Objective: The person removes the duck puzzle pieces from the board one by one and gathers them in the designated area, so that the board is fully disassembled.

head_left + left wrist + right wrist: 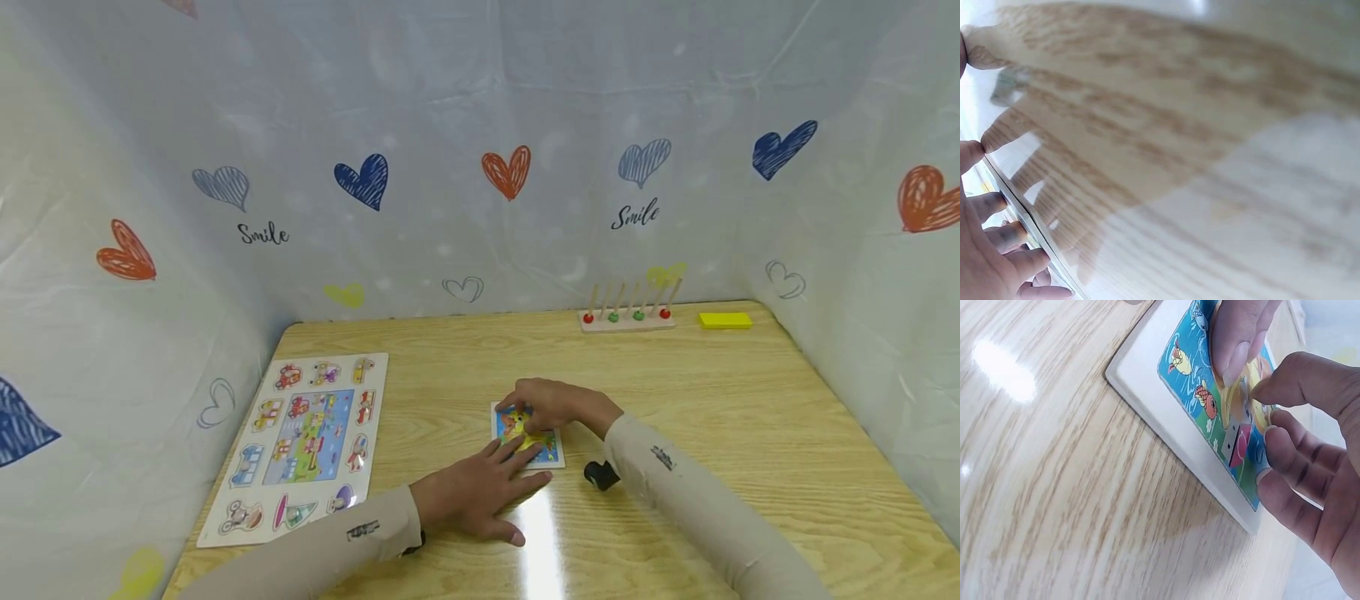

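Observation:
A small picture puzzle board (557,462) with a white border lies on the table; its picture shows a yellow animal on blue, with small fish (1210,405) along one side. My left hand (483,492) rests with spread, nearly straight fingers on the near left part of the puzzle. From the far side my right hand (551,402) reaches over it with bent fingers. In the right wrist view its thumb and fingertips hold a yellow puzzle piece (1230,403) at the picture, beside the left fingertips. Part of the picture is hidden under both hands.
A larger white puzzle board (380,379) with vehicle pieces lies at the left. Towards the back right stand a wooden peg rack (626,325) with red and green beads and a yellow block (725,321). A heart-printed curtain (450,100) surrounds the table.

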Action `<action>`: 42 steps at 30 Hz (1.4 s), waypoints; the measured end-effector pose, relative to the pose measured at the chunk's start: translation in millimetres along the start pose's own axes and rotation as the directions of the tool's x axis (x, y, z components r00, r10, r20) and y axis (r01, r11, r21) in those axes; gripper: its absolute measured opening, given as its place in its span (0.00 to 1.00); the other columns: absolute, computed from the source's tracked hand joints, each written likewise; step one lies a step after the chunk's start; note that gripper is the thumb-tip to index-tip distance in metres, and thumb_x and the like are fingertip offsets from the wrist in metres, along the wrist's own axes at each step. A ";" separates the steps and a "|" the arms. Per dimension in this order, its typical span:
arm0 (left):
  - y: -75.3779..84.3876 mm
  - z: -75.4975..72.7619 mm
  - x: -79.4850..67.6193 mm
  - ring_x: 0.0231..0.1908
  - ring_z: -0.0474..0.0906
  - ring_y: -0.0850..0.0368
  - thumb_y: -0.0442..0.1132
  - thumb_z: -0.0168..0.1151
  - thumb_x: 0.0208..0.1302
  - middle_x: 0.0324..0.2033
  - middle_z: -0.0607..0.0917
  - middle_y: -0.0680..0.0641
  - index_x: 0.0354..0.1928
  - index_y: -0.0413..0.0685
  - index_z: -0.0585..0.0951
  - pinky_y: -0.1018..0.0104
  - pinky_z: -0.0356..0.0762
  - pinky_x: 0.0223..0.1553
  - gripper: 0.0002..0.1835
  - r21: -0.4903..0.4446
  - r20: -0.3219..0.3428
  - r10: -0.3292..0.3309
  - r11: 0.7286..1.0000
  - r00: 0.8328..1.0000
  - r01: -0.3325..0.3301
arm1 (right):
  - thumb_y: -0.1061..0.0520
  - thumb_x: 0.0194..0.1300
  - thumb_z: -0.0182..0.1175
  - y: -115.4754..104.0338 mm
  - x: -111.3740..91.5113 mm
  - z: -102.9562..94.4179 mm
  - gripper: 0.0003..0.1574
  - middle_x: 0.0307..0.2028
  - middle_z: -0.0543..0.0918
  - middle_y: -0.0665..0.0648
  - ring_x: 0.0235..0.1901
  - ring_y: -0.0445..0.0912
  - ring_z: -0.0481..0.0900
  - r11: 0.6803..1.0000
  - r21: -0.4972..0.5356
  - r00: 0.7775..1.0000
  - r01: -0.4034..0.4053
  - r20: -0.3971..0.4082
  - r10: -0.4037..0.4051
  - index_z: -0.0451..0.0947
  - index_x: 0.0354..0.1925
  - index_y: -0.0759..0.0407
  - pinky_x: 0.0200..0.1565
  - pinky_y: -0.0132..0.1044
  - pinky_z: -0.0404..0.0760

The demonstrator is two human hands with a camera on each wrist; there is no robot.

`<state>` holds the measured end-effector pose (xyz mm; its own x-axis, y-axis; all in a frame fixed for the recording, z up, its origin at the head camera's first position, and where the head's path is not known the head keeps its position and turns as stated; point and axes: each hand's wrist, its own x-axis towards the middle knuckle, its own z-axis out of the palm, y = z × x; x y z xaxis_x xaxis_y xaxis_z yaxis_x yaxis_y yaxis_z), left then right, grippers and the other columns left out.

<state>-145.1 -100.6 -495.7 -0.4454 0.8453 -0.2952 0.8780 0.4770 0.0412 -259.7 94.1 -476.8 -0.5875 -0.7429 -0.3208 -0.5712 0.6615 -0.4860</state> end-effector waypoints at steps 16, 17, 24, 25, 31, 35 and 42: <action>0.7 -1.3 -0.3 0.79 0.44 0.39 0.76 0.38 0.68 0.80 0.44 0.43 0.81 0.62 0.45 0.45 0.58 0.74 0.47 0.012 -0.001 0.005 1.000 1.000 -0.005 | 0.61 0.63 0.67 -0.8 -3.4 -0.2 0.36 0.46 0.78 0.50 0.41 0.41 0.76 1.000 0.004 1.000 -0.004 0.003 0.004 0.74 0.68 0.46 0.43 0.36 0.78; 0.8 -1.5 -0.1 0.79 0.44 0.39 0.76 0.38 0.68 0.80 0.44 0.43 0.81 0.62 0.45 0.44 0.57 0.74 0.47 0.011 0.001 0.005 1.000 1.000 -0.005 | 0.62 0.63 0.67 -0.9 -3.6 -0.1 0.36 0.46 0.78 0.50 0.42 0.41 0.76 1.000 0.005 1.000 -0.002 0.004 0.002 0.74 0.68 0.46 0.43 0.36 0.79; 2.9 -2.4 2.2 0.78 0.44 0.38 0.77 0.36 0.67 0.80 0.44 0.43 0.81 0.62 0.44 0.43 0.58 0.73 0.48 0.013 0.016 0.000 1.000 1.000 0.000 | 0.62 0.63 0.67 -0.6 -6.3 1.2 0.35 0.47 0.79 0.51 0.44 0.42 0.77 0.999 0.029 1.000 -0.016 -0.001 0.016 0.75 0.68 0.48 0.45 0.37 0.78; 3.2 -2.5 2.2 0.78 0.45 0.38 0.77 0.35 0.67 0.80 0.44 0.43 0.81 0.62 0.44 0.43 0.58 0.73 0.48 0.015 0.016 -0.001 1.000 1.000 0.001 | 0.62 0.63 0.67 -0.6 -6.8 1.4 0.35 0.47 0.79 0.51 0.44 0.43 0.77 0.999 0.029 1.000 -0.019 -0.002 0.019 0.75 0.68 0.48 0.45 0.37 0.78; 2.5 -2.3 1.2 0.79 0.44 0.39 0.77 0.38 0.67 0.80 0.43 0.43 0.81 0.62 0.45 0.43 0.57 0.74 0.48 -0.001 0.014 -0.013 1.000 1.000 0.013 | 0.61 0.64 0.67 -2.2 -6.2 2.7 0.35 0.46 0.78 0.50 0.43 0.42 0.76 0.999 0.031 1.000 -0.017 -0.008 0.017 0.74 0.69 0.48 0.45 0.36 0.78; 1.5 -2.2 0.3 0.79 0.43 0.39 0.77 0.38 0.67 0.81 0.43 0.43 0.81 0.63 0.44 0.43 0.57 0.74 0.48 0.000 0.016 -0.019 1.000 1.000 0.019 | 0.59 0.64 0.68 -4.2 -3.9 3.6 0.35 0.45 0.78 0.50 0.41 0.41 0.75 0.999 0.032 1.000 -0.007 -0.007 0.007 0.74 0.69 0.49 0.43 0.36 0.78; 2.2 -4.3 0.7 0.78 0.44 0.37 0.77 0.39 0.67 0.80 0.43 0.42 0.81 0.62 0.44 0.41 0.57 0.73 0.48 -0.030 0.027 -0.011 0.999 1.000 0.012 | 0.59 0.64 0.69 -3.3 -2.5 6.0 0.35 0.45 0.78 0.49 0.42 0.40 0.76 0.999 0.033 1.000 -0.020 -0.011 0.020 0.74 0.68 0.49 0.46 0.36 0.79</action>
<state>-144.3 -97.8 -491.7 -0.4504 0.8329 -0.3216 0.8668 0.4943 0.0662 -252.9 93.2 -479.3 -0.6054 -0.7281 -0.3216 -0.5403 0.6726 -0.5057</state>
